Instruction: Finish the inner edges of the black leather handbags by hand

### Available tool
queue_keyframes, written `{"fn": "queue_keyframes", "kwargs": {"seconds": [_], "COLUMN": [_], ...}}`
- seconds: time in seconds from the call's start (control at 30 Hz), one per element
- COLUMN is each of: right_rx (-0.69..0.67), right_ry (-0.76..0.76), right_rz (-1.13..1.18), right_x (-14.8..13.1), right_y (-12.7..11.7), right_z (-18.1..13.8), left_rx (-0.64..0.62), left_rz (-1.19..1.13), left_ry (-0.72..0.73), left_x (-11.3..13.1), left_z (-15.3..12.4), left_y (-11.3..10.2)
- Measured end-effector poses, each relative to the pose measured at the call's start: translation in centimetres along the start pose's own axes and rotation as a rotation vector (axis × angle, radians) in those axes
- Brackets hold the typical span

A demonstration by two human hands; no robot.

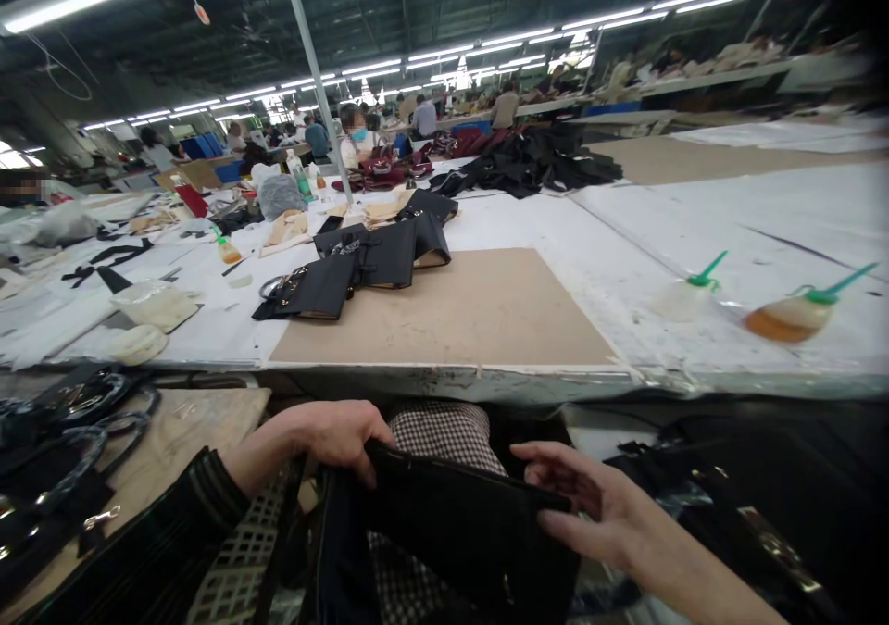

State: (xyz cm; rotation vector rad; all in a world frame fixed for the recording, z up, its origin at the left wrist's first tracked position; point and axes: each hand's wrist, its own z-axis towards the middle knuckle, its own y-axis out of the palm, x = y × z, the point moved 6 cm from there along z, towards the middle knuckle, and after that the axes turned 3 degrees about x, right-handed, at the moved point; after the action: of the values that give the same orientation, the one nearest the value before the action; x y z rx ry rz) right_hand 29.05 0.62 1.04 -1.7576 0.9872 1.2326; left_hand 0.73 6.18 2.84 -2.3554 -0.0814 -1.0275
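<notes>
A black handbag piece hangs over my lap, below the front edge of the table. Its upper edge runs between my two hands. At its upper left, my left hand grips the edge, thumb pressed against the material. My right hand is at the upper right corner, which lies between the thumb and curled fingers. Dark lining-like fabric shows at the left of the piece. Behind it, checked cloth covers my lap.
Several black bag pieces stand on a brown board on the white table. Glue bottles stand at right. Black bags with handles lie at left, and more black bags at right. People work farther back.
</notes>
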Motion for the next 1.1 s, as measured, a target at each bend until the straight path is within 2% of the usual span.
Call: {"fn": "queue_keyframes", "kwargs": {"seconds": [0.07,0.17,0.27,0.4,0.5,0.63,0.77,0.93,1.1], "right_rx": [-0.045,-0.083,-0.08,-0.093,-0.004,0.171,0.187,0.139,0.147], "right_ry": [0.037,0.03,0.006,0.044,0.031,-0.17,-0.382,-0.479,-0.491], "right_rz": [0.055,0.082,0.058,0.093,0.064,-0.073,-0.34,-0.617,-0.731], "right_x": [1.4,2.7,2.5,1.8,1.9,1.8,0.8,-1.2,-2.1], "right_y": [0.3,1.3,1.9,2.2,2.2,2.1,2.7,3.0,3.5], "right_z": [0.8,1.7,2.1,2.1,2.3,2.5,2.6,2.9,2.6], "left_rx": [-0.038,0.121,0.254,0.314,0.33,0.363,0.329,0.289,0.273], "left_rz": [-0.023,-0.234,-0.423,-0.366,-0.301,-0.223,-0.228,-0.284,-0.288], "left_ry": [0.023,0.114,0.194,0.175,0.168,0.223,0.312,0.33,0.333], "left_x": [0.1,0.4,0.8,0.9,1.0,1.2,1.2,1.0,1.3], "left_z": [0.2,1.1,1.7,2.2,2.5,2.8,3.0,3.2,3.1], "left_y": [0.7,1.0,1.1,1.1,0.9,0.5,0.6,0.7,0.7]}}
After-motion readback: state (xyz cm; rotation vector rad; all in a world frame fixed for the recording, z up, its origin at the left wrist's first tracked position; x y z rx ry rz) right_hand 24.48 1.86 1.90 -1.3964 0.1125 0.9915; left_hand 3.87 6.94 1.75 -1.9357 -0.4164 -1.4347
